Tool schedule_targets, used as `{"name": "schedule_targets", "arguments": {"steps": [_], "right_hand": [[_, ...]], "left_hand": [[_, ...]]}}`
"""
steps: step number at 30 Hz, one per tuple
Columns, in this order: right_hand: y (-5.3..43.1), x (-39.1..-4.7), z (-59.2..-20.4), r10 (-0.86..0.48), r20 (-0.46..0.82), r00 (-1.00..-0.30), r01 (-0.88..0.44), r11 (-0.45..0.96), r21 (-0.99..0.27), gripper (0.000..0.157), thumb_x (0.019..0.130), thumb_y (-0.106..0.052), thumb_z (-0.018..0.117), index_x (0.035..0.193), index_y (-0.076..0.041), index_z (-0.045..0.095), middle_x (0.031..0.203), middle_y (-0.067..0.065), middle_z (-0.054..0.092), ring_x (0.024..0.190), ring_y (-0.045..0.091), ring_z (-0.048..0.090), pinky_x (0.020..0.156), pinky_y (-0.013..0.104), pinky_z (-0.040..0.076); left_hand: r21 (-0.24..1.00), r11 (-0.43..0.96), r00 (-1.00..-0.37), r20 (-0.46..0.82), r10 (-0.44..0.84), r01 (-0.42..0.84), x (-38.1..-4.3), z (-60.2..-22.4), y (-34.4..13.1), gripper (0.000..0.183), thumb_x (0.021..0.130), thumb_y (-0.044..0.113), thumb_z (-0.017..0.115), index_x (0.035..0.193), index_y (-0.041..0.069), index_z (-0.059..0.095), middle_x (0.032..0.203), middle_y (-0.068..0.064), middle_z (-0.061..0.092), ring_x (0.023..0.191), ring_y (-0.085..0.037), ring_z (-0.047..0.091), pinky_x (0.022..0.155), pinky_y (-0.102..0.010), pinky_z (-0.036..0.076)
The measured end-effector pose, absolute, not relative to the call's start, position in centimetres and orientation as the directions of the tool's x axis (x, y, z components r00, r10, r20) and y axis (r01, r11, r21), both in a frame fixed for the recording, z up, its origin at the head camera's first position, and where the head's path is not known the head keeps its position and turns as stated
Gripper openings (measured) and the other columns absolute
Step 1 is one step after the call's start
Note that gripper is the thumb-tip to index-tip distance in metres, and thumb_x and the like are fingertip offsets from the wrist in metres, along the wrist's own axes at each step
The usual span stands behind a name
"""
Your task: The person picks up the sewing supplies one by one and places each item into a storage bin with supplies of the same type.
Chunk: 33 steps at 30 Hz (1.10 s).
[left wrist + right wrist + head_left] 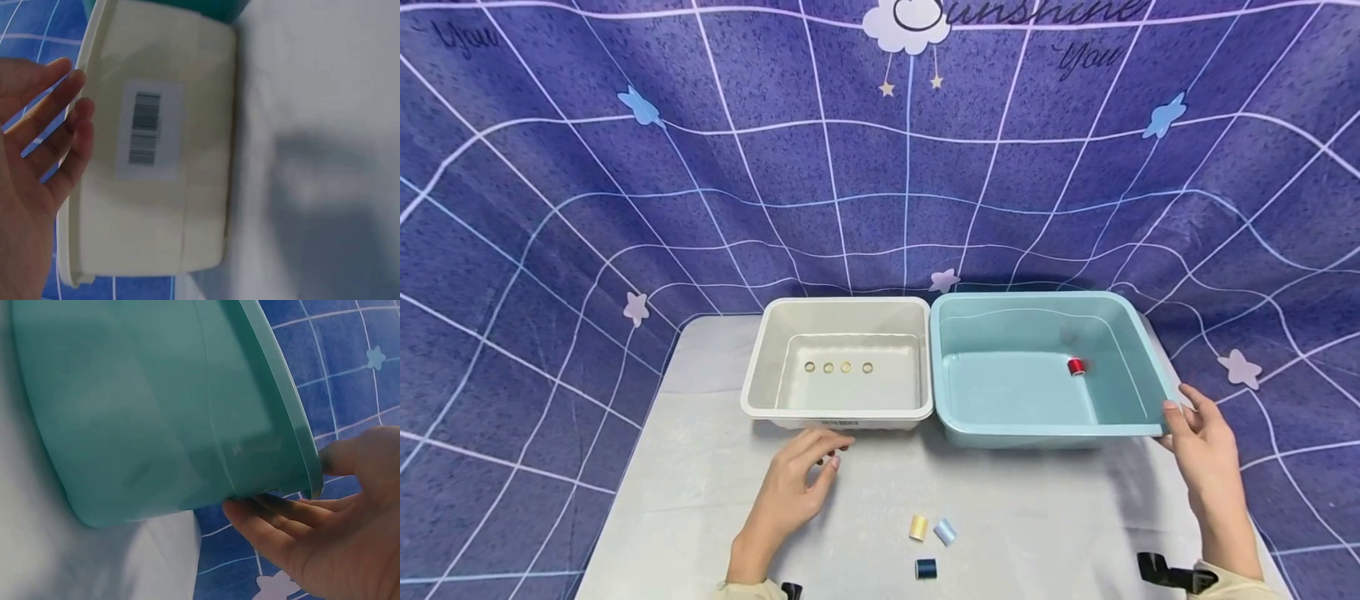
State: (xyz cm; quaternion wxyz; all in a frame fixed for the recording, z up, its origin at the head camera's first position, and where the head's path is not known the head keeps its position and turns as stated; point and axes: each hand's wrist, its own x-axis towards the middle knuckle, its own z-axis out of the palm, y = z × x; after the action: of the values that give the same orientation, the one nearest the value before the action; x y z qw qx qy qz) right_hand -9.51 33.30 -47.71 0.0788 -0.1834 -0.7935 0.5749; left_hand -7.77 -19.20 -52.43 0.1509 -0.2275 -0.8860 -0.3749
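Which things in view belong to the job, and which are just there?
Likely the job:
- teal bin, its corner gripped by the right hand
- red spool inside it
- yellow spool, light-blue spool, dark-blue spool on the table
- white bin by the left hand, holding four rings

Likely just there:
- star-patterned cloth behind
- barcode label

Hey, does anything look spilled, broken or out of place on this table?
Nothing looks spilled or broken. The one slight oddity is the red spool, alone in the blue bin, while the yellow spool, light blue spool and navy spool are loose on the table.
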Motion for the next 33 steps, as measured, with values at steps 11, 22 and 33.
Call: {"name": "schedule_targets", "arguments": {"steps": [11,22,33], "right_hand": [[34.2,-9.5,-48.7,0.322,-0.189,-0.928,0.193,-0.019,-0.981,0.069,0.109,-0.024,0.053,0.153,0.02,0.023,0.093,-0.019,0.062,0.083,-0.007,0.067,0.072,0.015,0.061],[34.2,-8.7,-49.1,0.264,-0.145,-0.954,0.109,-0.149,-0.983,0.012,0.107,-0.022,0.058,0.104,-0.025,0.07,0.098,-0.016,0.074,0.092,-0.004,0.072,0.077,0.019,0.062],[34.7,-8.8,-48.9,0.247,-0.176,-0.953,0.141,-0.152,-0.978,0.016,0.107,-0.02,0.061,0.101,-0.026,0.074,0.099,-0.017,0.074,0.091,-0.003,0.073,0.077,0.019,0.063]], "left_hand": [[0.535,0.607,-0.808,0.36,0.465,0.588,-6.8,-54.2,-16.3,0.038,0.093,0.015,0.077,0.128,0.027,0.071,0.124,0.015,0.067,0.117,-0.008,0.064,0.097,-0.033,0.057],[0.501,0.492,-0.693,0.388,0.608,0.712,-5.6,-56.6,-13.5,0.03,0.088,0.018,0.082,0.116,0.025,0.076,0.121,0.012,0.066,0.114,-0.005,0.059,0.096,-0.024,0.054],[0.478,0.419,-0.606,0.355,0.712,0.772,-4.8,-57.9,-11.8,0.019,0.087,0.025,0.086,0.105,0.027,0.079,0.123,0.005,0.067,0.114,-0.016,0.061,0.099,-0.028,0.049]]}}
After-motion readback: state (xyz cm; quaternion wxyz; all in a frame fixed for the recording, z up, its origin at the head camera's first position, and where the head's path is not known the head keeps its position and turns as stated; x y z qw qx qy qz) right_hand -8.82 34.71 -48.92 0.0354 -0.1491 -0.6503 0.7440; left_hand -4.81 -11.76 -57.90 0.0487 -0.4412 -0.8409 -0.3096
